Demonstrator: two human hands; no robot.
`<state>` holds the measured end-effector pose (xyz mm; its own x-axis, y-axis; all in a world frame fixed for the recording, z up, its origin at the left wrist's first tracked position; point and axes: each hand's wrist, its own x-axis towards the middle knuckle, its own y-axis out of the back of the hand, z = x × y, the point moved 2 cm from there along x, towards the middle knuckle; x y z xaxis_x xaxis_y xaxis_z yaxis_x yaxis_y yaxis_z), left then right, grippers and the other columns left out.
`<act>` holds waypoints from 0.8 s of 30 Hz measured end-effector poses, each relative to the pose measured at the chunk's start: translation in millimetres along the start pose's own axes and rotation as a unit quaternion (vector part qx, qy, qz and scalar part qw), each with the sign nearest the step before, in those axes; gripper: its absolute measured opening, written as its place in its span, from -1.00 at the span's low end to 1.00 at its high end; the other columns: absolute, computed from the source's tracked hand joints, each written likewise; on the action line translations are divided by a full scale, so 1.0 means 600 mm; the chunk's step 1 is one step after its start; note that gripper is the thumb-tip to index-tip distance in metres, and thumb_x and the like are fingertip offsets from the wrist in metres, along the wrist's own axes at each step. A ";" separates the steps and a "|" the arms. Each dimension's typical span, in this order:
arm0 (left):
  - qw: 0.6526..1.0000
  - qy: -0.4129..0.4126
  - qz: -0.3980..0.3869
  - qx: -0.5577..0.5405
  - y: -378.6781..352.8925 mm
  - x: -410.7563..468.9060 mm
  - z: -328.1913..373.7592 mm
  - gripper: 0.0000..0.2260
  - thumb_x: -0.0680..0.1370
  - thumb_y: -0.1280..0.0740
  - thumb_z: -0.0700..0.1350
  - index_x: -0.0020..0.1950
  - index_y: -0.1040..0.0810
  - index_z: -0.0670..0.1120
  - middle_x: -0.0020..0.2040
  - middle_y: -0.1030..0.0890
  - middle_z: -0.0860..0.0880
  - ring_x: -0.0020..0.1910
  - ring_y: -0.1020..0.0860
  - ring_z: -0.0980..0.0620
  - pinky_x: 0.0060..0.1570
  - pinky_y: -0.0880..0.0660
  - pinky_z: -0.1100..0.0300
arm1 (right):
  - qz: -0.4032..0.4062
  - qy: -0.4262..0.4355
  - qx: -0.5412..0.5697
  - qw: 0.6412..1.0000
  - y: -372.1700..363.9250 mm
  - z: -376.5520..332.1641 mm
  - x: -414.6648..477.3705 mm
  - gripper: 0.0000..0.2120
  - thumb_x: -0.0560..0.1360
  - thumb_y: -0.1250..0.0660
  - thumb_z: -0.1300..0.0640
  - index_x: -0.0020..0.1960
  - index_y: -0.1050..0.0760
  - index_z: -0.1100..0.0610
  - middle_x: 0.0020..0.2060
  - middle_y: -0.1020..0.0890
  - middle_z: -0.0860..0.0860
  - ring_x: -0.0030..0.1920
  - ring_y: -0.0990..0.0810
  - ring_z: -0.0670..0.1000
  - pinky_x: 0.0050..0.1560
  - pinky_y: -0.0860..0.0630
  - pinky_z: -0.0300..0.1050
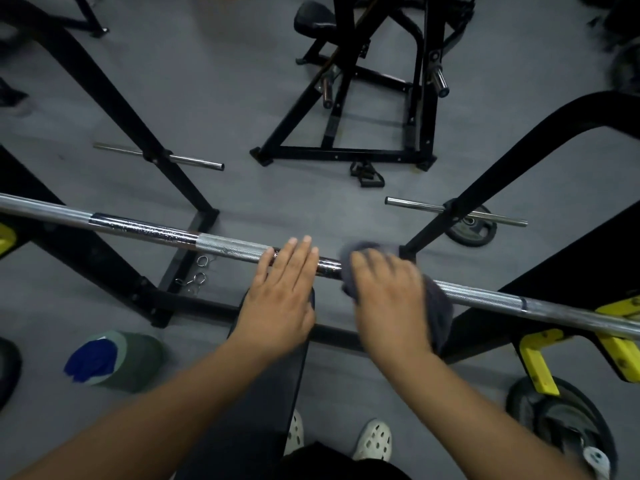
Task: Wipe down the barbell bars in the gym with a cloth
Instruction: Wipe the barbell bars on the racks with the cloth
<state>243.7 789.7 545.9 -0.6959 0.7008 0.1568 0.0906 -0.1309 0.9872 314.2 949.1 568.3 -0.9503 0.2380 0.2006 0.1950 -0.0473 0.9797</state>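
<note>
A long chrome barbell bar (145,230) crosses the view from the left edge down to the right, resting on yellow rack hooks (620,327). My left hand (282,292) lies flat on the bar's middle with straight fingers. Just to its right, my right hand (388,296) grips a grey cloth (441,310) wrapped over the bar; the hand and cloth are blurred. The cloth hangs down on the near side of the bar.
A black bench pad (263,382) runs under my arms. Black rack uprights (114,109) stand left and right. A green bucket with a blue cloth (114,362) sits on the floor at left. Weight plates (561,420) lie at right, spring clips (197,275) below the bar.
</note>
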 end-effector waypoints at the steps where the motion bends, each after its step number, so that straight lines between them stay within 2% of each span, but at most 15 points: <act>1: 1.000 -0.002 0.004 -0.001 -0.001 0.000 -0.001 -0.26 0.41 -0.28 -0.06 0.58 -0.21 -0.21 0.59 -0.22 -0.17 0.58 -0.18 -0.15 0.51 -0.15 -0.21 | 0.002 0.022 0.009 1.000 -0.005 -0.027 0.012 -0.51 0.47 -0.39 0.10 0.37 -0.40 0.12 0.24 -0.54 0.14 0.17 -0.52 0.22 0.19 -0.40 0.15; 3: 1.000 -0.010 0.008 0.000 -0.003 0.000 -0.004 -0.26 0.41 -0.28 -0.06 0.58 -0.21 -0.20 0.59 -0.22 -0.17 0.57 -0.19 -0.15 0.51 -0.15 -0.20 | -0.011 0.064 0.011 0.998 -0.003 -0.033 0.023 -0.48 0.47 -0.28 0.12 0.42 -0.37 0.14 0.29 -0.51 0.16 0.18 -0.51 0.23 0.21 -0.42 0.15; 5: 1.000 -0.019 0.007 0.006 -0.004 0.000 -0.009 -0.24 0.40 -0.30 -0.07 0.59 -0.19 -0.19 0.61 -0.19 -0.16 0.59 -0.16 -0.14 0.52 -0.12 -0.18 | -0.011 0.095 0.017 0.995 0.004 0.007 0.010 -0.42 0.41 -0.33 0.09 0.42 -0.38 0.14 0.29 -0.51 0.15 0.14 -0.53 0.22 0.15 -0.46 0.13; 6: 1.000 -0.021 0.007 0.008 -0.005 -0.002 -0.010 -0.23 0.41 -0.30 -0.07 0.60 -0.17 -0.18 0.61 -0.17 -0.15 0.59 -0.14 -0.14 0.53 -0.10 -0.17 | -0.013 0.088 0.024 0.996 0.007 0.034 -0.002 -0.38 0.37 -0.38 0.10 0.41 -0.38 0.13 0.28 -0.52 0.14 0.11 -0.54 0.22 0.12 -0.47 0.12; 8: 1.000 -0.020 0.005 0.010 -0.005 -0.005 -0.013 -0.22 0.42 -0.32 -0.06 0.61 -0.15 -0.15 0.62 -0.15 -0.14 0.60 -0.11 -0.14 0.54 -0.08 -0.17 | -0.017 0.020 0.037 0.999 0.012 0.071 -0.022 -0.36 0.30 -0.46 0.12 0.37 -0.41 0.12 0.25 -0.53 0.10 0.09 -0.54 0.21 0.09 -0.45 0.11; 11: 1.000 -0.009 0.000 0.014 -0.003 -0.009 -0.018 -0.23 0.42 -0.34 -0.06 0.62 -0.15 -0.06 0.62 -0.16 -0.13 0.59 -0.11 -0.18 0.53 -0.06 -0.22 | -0.028 -0.052 0.011 0.998 0.006 0.019 -0.010 -0.34 0.29 -0.51 0.07 0.36 -0.42 0.08 0.20 -0.56 0.08 0.12 -0.52 0.22 0.17 -0.41 0.15; 14: 1.000 0.017 0.000 0.008 0.003 -0.008 -0.035 -0.27 0.42 -0.34 -0.08 0.59 -0.22 0.00 0.59 -0.23 -0.12 0.58 -0.15 -0.20 0.53 -0.05 -0.23 | -0.029 -0.002 0.013 0.999 0.005 -0.040 0.020 -0.39 0.33 -0.49 0.08 0.35 -0.41 0.06 0.16 -0.58 0.09 0.06 -0.55 0.23 0.11 -0.43 0.15; 17: 0.999 0.043 0.016 -0.005 0.011 -0.002 -0.074 -0.35 0.42 -0.38 -0.10 0.52 -0.34 -0.02 0.49 -0.39 -0.09 0.52 -0.28 -0.16 0.51 -0.10 -0.18 | -0.035 0.044 0.039 0.998 0.011 0.003 0.017 -0.39 0.31 -0.48 0.05 0.32 -0.39 0.07 0.15 -0.57 0.07 0.00 -0.55 0.21 -0.01 -0.48 0.10; 20: 1.000 0.014 0.028 -0.004 0.010 -0.005 -0.099 -0.37 0.41 -0.38 -0.12 0.49 -0.37 -0.03 0.42 -0.46 -0.05 0.45 -0.37 -0.11 0.50 -0.12 -0.12 | -0.018 -0.017 0.042 0.999 0.009 0.042 -0.009 -0.35 0.29 -0.54 0.05 0.32 -0.42 0.09 0.15 -0.58 0.07 0.02 -0.54 0.21 0.02 -0.49 0.11; 22: 0.999 0.013 0.039 -0.009 0.005 -0.006 -0.097 -0.37 0.41 -0.36 -0.12 0.50 -0.37 -0.05 0.41 -0.45 -0.05 0.44 -0.37 -0.11 0.51 -0.10 -0.11 | -0.015 -0.059 0.021 0.998 0.004 0.002 0.003 -0.35 0.27 -0.52 0.06 0.32 -0.44 0.07 0.14 -0.59 0.08 0.05 -0.54 0.23 0.09 -0.45 0.15; 24: 0.998 0.020 0.055 -0.015 -0.001 -0.007 -0.091 -0.36 0.39 -0.36 -0.14 0.49 -0.37 -0.09 0.40 -0.46 -0.07 0.43 -0.38 -0.14 0.52 -0.09 -0.13 | -0.014 -0.034 0.007 0.999 -0.003 -0.063 0.030 -0.40 0.30 -0.49 0.09 0.31 -0.44 0.06 0.12 -0.58 0.11 0.03 -0.54 0.25 0.08 -0.42 0.16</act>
<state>207.6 748.3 542.9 -0.7113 0.6517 0.2633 0.1481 -0.2272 0.9625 287.6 916.8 570.5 -0.9371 0.3041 0.1714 0.1717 -0.0260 0.9848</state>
